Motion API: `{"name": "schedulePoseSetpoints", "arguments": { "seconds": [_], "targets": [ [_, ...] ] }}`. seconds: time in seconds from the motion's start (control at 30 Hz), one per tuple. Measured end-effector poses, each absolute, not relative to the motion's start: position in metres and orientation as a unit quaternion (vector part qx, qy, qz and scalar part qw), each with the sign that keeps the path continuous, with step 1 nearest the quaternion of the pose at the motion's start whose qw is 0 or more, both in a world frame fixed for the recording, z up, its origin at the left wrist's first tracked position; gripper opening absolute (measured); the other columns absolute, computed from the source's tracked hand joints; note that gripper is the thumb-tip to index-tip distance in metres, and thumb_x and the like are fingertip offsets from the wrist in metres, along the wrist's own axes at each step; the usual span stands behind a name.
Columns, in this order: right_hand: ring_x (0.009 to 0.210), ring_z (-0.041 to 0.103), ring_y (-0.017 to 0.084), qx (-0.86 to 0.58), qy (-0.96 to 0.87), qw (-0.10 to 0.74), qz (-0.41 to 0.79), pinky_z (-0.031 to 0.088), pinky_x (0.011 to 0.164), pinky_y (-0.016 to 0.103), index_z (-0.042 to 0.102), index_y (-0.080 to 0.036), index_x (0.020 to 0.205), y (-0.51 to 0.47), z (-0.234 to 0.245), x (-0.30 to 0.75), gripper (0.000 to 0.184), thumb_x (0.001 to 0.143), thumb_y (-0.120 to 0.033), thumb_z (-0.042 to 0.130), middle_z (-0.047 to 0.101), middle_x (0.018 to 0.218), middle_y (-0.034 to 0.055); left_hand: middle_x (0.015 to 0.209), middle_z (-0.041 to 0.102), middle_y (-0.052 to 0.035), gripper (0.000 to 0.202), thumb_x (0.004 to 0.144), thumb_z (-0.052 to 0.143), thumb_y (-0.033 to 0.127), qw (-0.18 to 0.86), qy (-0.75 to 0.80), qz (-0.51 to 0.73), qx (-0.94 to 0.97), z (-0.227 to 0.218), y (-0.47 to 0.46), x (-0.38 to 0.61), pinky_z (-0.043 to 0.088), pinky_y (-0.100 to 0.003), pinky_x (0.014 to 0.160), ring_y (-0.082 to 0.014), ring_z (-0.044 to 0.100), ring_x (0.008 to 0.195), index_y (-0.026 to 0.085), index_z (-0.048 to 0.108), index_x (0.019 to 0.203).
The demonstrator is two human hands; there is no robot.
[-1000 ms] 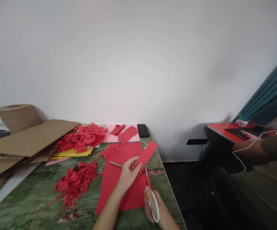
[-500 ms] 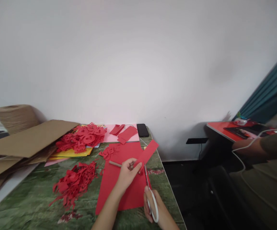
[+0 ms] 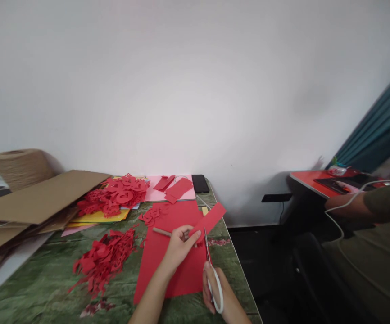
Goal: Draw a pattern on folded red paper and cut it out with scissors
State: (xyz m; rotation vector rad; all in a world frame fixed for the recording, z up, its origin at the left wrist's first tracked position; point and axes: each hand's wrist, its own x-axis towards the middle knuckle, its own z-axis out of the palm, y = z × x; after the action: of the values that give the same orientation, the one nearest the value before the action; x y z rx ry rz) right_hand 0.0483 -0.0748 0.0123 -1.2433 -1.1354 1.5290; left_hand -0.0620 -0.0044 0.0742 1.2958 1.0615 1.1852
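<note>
My left hand [image 3: 180, 245] pinches a red paper strip [image 3: 211, 217], which slants up to the right. In my right hand [image 3: 220, 288] is a pair of scissors [image 3: 215, 288] with white handles, blades pointing away from me and touching the strip's lower edge near my left fingertips. Whether the blades are parted is hard to make out. Beneath both lies a large red paper sheet [image 3: 168, 270]. A brown stick-like thing [image 3: 161, 231] pokes out left of my left hand; its other end is hidden behind the fingers.
Red scraps [image 3: 109, 256] and a heap of red cutouts [image 3: 120, 195] lie left, beside cardboard [image 3: 46, 195] and a twine spool [image 3: 22, 168]. A phone [image 3: 200, 183] sits at the table's back corner. Another person's arm [image 3: 346, 204] is at a red desk [image 3: 311, 182] on the right.
The paper strip has tilted slightly lower and to the right in my left hand, uncovering a small yellowish block behind it. My right hand and the scissors have barely moved.
</note>
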Motion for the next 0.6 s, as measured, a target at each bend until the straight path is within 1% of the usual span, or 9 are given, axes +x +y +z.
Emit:
{"name": "schedulePoseSetpoints", "arguments": {
  "seconds": [0.17, 0.37, 0.6],
  "targets": [
    [0.028, 0.028, 0.005, -0.494, -0.447, 0.423, 0.614, 0.02, 0.03, 0.021, 0.047, -0.019, 0.058, -0.075, 0.01, 0.048, 0.062, 0.064, -0.078, 0.033, 0.03, 0.039, -0.0077, 0.053, 0.057, 0.0016, 0.026, 0.065, 0.066, 0.041, 0.522, 0.44, 0.495, 0.537, 0.072, -0.003, -0.062, 0.039, -0.019, 0.048, -0.0101, 0.05, 0.046, 0.015, 0.062, 0.063],
    [0.025, 0.027, 0.005, -0.493, -0.446, 0.42, 0.617, 0.018, 0.028, 0.02, 0.045, -0.019, 0.054, -0.072, 0.003, 0.048, 0.063, 0.062, -0.08, 0.031, 0.029, 0.036, -0.0077, 0.055, 0.056, 0.0017, 0.026, 0.064, 0.067, 0.04, 0.514, 0.447, 0.504, 0.531, 0.072, -0.003, -0.063, 0.039, -0.019, 0.048, -0.0101, 0.049, 0.049, 0.015, 0.061, 0.062],
    [0.024, 0.026, 0.005, -0.498, -0.445, 0.413, 0.619, 0.018, 0.027, 0.019, 0.046, -0.019, 0.054, -0.07, -0.003, 0.046, 0.063, 0.063, -0.08, 0.032, 0.028, 0.036, -0.0082, 0.053, 0.056, 0.0024, 0.027, 0.063, 0.067, 0.042, 0.507, 0.46, 0.514, 0.516, 0.068, 0.0, -0.063, 0.039, -0.02, 0.048, -0.0107, 0.05, 0.047, 0.015, 0.06, 0.065]
  ]
}}
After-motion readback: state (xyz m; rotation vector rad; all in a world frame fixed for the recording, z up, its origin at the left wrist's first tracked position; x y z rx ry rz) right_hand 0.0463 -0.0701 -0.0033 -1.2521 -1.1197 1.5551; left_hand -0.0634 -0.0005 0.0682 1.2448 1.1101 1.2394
